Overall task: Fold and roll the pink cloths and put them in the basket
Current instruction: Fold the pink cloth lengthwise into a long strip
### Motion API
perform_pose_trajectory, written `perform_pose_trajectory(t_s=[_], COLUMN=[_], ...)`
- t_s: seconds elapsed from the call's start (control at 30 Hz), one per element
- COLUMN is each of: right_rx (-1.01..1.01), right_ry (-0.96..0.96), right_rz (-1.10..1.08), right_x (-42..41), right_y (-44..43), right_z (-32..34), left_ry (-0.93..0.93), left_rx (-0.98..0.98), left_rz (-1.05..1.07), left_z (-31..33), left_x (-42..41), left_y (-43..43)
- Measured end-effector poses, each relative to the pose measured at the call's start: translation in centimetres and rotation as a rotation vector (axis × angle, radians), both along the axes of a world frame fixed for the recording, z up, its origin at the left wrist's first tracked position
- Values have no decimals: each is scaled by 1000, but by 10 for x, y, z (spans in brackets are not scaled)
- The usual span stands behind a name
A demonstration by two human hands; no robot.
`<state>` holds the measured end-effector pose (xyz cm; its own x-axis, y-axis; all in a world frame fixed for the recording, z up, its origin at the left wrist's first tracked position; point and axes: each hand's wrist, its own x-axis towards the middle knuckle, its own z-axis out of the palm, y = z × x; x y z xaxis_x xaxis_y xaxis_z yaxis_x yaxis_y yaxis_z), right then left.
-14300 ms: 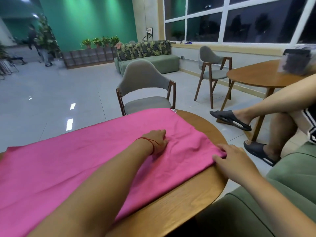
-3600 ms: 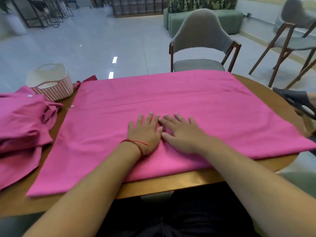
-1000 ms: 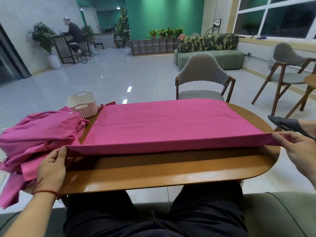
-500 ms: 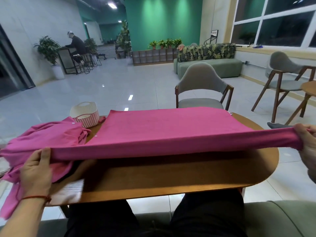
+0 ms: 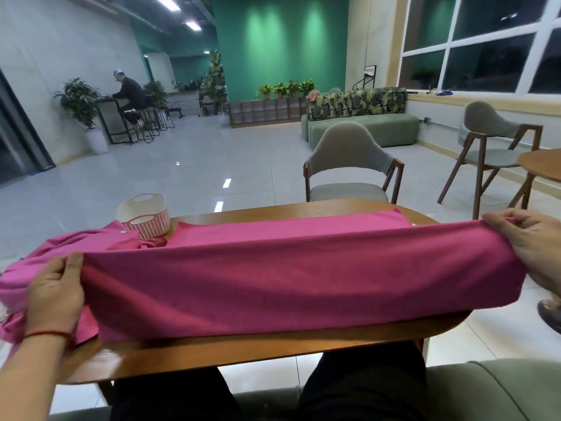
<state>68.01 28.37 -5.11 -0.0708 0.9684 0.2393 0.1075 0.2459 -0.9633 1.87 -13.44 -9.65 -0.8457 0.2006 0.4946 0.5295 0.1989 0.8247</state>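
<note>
Pink cloth [image 5: 291, 278] stretched left-right

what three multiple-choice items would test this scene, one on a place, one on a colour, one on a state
1. Where is the basket?
A. at the far left of the table, behind the crumpled pile
B. on the grey chair
C. on the floor

2. What colour is the cloth being held?
A. green
B. pink
C. white

3. How is that cloth held?
A. lying flat under both palms
B. gripped by one hand only
C. gripped at each end and stretched above the table

Answers:
1 A, the basket stands at the table's far left edge, next to the pile.
2 B, the cloth is pink all over.
3 C, the left hand and right hand each grip an end, with the cloth taut between them.
</note>
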Motion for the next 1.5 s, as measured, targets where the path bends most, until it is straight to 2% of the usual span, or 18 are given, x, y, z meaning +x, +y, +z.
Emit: perform_pose_trajectory(t_s=[0.2, 0.3, 0.43, 0.6, 0.8, 0.97, 1.1, 1.23, 1.37, 1.5], right_rx=[-22, -43, -9, 39, -20, -33, -80, -106, -41, 27], right_ry=[30, 40, 89, 90, -41, -241, -452, -662, -764, -818], right_rz=[179, 97, -20, -127, -187, -248, -251, -275, -339, -315], right_x=[5, 2, -9, -60, -95, -129, -159, -180, -182, -171], right_y=[4, 1, 33, 61, 143, 205, 235, 246, 247, 250], right_z=[-6, 10, 1, 1, -7, -25, -58, -105, -128, -128], left_ry=[-22, 12, 7, 64, 195, 191, 130, 35, 24, 53], left_rx=[-51, -77, -114, -149, -243, -413, -626, -812, -785, -700], left_rz=[15, 20, 88, 161, 184, 203, 172, 76, 87, 88], left_z=[4, 11, 20, 27, 46, 49, 19, -42, -80, -83], left_x=[-1, -1, -7, -29, -54, -80, -92, -115, -132, -127], left_y=[22, 30, 51, 92, 157, 220, 272, 301, 301, 298])
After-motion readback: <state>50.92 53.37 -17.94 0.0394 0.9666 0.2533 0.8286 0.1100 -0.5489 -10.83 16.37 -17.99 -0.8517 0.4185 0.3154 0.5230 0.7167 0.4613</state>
